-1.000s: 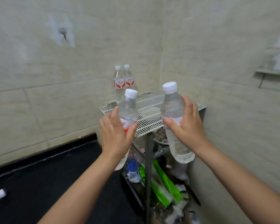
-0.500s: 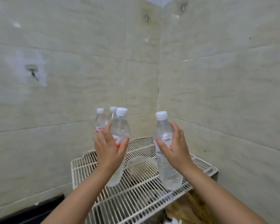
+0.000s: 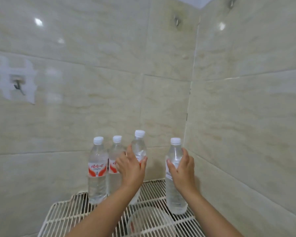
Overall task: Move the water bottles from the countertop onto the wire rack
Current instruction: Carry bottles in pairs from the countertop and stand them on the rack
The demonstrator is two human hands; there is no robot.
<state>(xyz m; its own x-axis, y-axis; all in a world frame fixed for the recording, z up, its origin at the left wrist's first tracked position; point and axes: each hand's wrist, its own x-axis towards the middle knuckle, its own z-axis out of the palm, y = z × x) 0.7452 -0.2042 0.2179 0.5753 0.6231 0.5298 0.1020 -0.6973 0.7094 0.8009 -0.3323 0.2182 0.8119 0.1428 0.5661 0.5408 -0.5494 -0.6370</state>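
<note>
The left hand point(image 3: 131, 170) is wrapped around the middle of a clear water bottle point(image 3: 139, 147) with a white cap. Its fingers cover most of the red and white label, so the words there cannot be read. The bottle leans a little to the right, and its bottom is low over the white wire rack point(image 3: 154, 190), hidden behind the wrist.

The right hand point(image 3: 182, 171) is wrapped around another clear bottle point(image 3: 174, 194). This one stands straight with its bottom on the rack wires, just below the hand. A pale label peeks out beside the thumb, too small to read.

Left of the left hand, two more bottles stand on the rack by the tiled wall point(image 3: 92, 82). The far-left bottle point(image 3: 97, 170) has a red and white label with red Chinese writing. The second bottle point(image 3: 114, 159) has the same kind of label, partly hidden by the left hand's fingers.

A clear plastic tub point(image 3: 150, 223) sits on the rack between the two arms. A metal hook point(image 3: 18, 85) sticks out of the wall far to the left.
</note>
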